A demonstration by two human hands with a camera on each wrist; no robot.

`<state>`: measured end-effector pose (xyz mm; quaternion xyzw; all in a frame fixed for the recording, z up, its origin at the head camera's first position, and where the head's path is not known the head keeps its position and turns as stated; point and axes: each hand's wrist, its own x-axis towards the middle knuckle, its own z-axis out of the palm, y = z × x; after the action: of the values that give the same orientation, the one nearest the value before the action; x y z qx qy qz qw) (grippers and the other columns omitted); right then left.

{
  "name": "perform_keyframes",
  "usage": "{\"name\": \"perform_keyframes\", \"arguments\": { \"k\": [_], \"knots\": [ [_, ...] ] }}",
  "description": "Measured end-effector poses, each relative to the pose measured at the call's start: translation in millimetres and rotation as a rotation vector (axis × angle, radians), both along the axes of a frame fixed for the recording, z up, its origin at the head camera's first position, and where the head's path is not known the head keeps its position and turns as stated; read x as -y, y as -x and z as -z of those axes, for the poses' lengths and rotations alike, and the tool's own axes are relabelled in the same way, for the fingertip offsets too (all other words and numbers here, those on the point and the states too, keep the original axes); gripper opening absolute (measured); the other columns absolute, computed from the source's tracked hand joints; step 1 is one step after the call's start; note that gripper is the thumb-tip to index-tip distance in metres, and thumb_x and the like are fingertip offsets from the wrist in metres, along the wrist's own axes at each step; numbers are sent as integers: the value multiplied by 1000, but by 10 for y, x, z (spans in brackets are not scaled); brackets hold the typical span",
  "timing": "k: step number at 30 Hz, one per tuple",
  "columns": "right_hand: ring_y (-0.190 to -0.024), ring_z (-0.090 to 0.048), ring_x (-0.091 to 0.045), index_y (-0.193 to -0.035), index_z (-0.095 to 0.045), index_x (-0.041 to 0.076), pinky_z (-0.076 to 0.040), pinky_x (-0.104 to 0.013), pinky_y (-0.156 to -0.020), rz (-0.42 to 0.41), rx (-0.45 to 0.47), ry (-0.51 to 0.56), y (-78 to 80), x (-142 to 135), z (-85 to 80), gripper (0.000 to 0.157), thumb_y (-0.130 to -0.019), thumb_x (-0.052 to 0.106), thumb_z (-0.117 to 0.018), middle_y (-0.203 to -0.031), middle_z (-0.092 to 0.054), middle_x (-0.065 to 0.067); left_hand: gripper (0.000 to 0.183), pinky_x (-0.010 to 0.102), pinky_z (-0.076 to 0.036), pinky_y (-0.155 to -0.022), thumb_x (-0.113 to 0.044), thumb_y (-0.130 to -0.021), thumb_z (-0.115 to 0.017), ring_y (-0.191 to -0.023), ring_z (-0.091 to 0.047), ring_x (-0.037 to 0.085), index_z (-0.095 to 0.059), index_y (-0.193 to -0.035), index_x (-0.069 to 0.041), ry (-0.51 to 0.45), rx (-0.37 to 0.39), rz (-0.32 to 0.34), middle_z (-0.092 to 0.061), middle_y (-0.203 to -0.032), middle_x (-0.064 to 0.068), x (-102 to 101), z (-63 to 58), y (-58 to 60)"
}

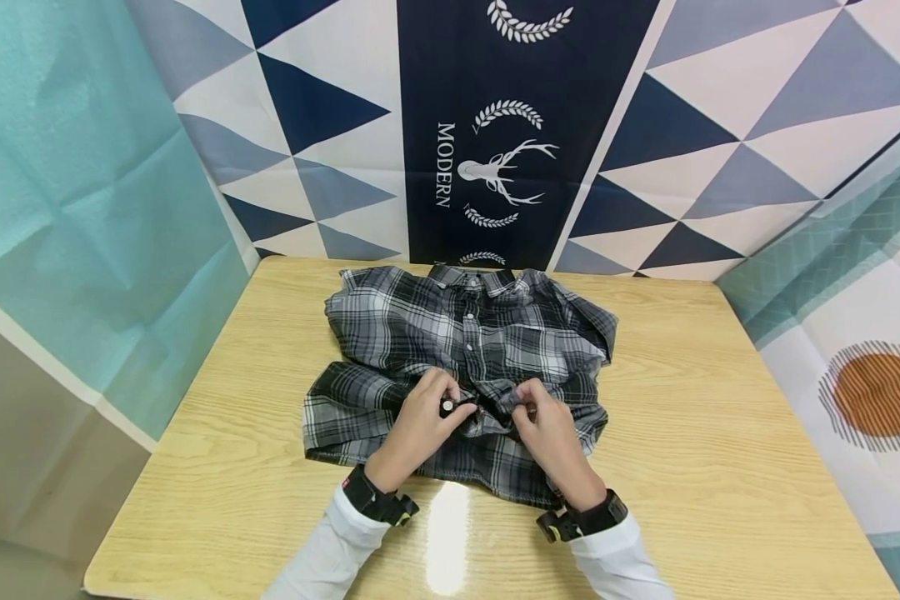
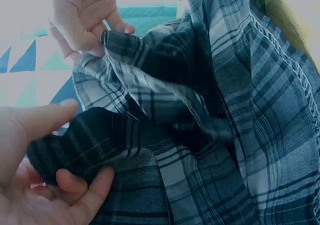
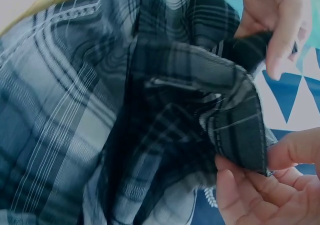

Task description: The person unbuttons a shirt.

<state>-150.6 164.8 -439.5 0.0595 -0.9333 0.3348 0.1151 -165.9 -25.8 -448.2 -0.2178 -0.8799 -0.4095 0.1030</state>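
Note:
A black, grey and white plaid shirt [image 1: 420, 321] lies front up on the table, collar at the far side, with white buttons down its front. Its lower front is bunched up between the two hands. My left hand [image 1: 422, 414] pinches a dark fold of the front edge [image 2: 82, 145], and a white button [image 1: 447, 406] shows beside its fingers. Just to the right, my right hand [image 1: 547, 423] holds the other front edge [image 3: 237, 130] between thumb and fingers. The two held edges stand apart, lifted above the lower part of the shirt.
The pale wood table [image 1: 690, 433] extends on both sides of the shirt. Behind it hangs a cloth with triangles and a dark deer-head panel [image 1: 495, 167]. A teal cloth [image 1: 105, 183] hangs at the left, and another patterned cloth [image 1: 862, 350] at the right.

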Motion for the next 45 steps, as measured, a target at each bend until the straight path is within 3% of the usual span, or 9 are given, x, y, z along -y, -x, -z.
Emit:
{"name": "perform_keyframes", "arguments": {
  "k": [7, 10, 17, 20, 23, 28, 33, 38, 45],
  "knots": [
    [-56, -40, -10, -100, -54, 6, -34, -23, -53, -13, 31, 40, -14, -144, 23, 14, -91, 0, -45, -68, -48, -3, 34, 22, -35, -60, -17, -83, -70, -70, -39, 11, -37, -79, -11, 28, 27, -107, -37, -83, 0, 30, 12, 30],
    [-56, -37, -9, -102, -56, 6, -33, -24, -54, -1, 25, 30, -13, -209, 39, 17, -93, 0, -43, -68, -46, -2, 31, 24, -35, -61, -7, -83, -68, -72, -40, 13, -38, -80, -11, 52, 39, -120, -37, -84, 1, 54, 29, 41],
    [-61, -43, -12, -107, -60, 6, -37, -27, -57, -5, 17, -17, -14, -364, 75, 20, -94, 2, -46, -79, -57, -6, 33, 27, -34, -60, 13, -76, -58, -76, -40, 17, -40, -86, -13, 44, 99, -103, -34, -90, 3, 147, 81, 53],
    [-74, -54, -19, -109, -60, 5, -44, -35, -65, -29, 37, -34, -14, -421, 86, 19, -94, 2, -49, -96, -62, -11, 34, 26, -33, -58, 16, -75, -55, -73, -39, 18, -42, -89, -12, 32, 99, -114, -33, -90, 3, 196, 85, 50],
    [-84, -57, -25, -112, -60, 2, -45, -40, -70, -55, 86, -82, -7, -452, 96, 21, -92, 3, -52, -104, -61, -15, 35, 25, -33, -59, 19, -71, -49, -73, -39, 17, -45, -88, -12, 4, 100, -123, -34, -88, 3, 237, 78, 39],
    [-88, -54, -28, -121, -54, -1, -44, -42, -73, -98, 205, -160, 15, -386, 87, 33, -89, 5, -58, -104, -55, -18, 34, 23, -38, -64, 18, -71, -44, -75, -42, 12, -50, -83, -14, -39, 129, -81, -42, -82, -1, 257, 64, -1],
    [-107, -46, -34, -125, -54, 1, -39, -50, -88, -131, 187, -207, 81, -133, 46, 48, -84, 20, -68, -116, -51, -18, 32, 23, -41, -67, 15, -73, -45, -76, -45, 10, -53, -81, -15, -36, 151, -45, -48, -83, -4, 236, 27, -65],
    [-98, -52, -29, -115, -63, 5, -41, -44, -84, -156, 140, -243, 235, 167, 25, 41, -82, 28, -71, -106, -58, -11, 31, 23, -42, -68, 14, -73, -47, -76, -46, 10, -54, -83, -15, -19, 164, -16, -49, -84, -3, 223, 7, -121],
    [-67, -59, -22, -107, -65, 6, -47, -37, -59, -137, 193, -317, 397, 341, 70, 27, -84, 20, -67, -90, -67, -9, 29, 21, -43, -67, 13, -74, -48, -75, -47, 9, -54, -83, -14, -37, 163, 10, -50, -83, -4, 205, 40, -181]
  ]
}}
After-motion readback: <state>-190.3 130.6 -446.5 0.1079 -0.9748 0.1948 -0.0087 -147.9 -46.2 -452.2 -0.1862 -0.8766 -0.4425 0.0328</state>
